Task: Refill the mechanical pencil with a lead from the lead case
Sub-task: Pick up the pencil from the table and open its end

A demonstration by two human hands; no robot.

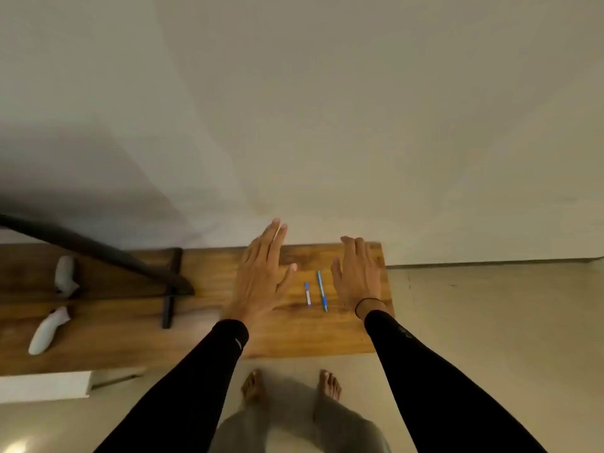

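Observation:
A blue mechanical pencil (322, 291) lies on the wooden table (294, 335), pointing away from me. Just left of it lies the small lead case (307, 293), blue and white, parallel to the pencil. My left hand (263, 276) hovers flat and palm down to the left of the case, fingers stretched out and holding nothing. My right hand (358, 273) hovers palm down to the right of the pencil, fingers spread, also holding nothing. Neither hand touches the pencil or the case.
Two white controller-like objects (49, 331) (65, 276) lie at the table's left. A dark bar (170, 286) and a black slanted rail (98, 253) cross the left half. A white wall stands behind the table; its right edge is near my right hand. My bare feet (291, 384) stand below.

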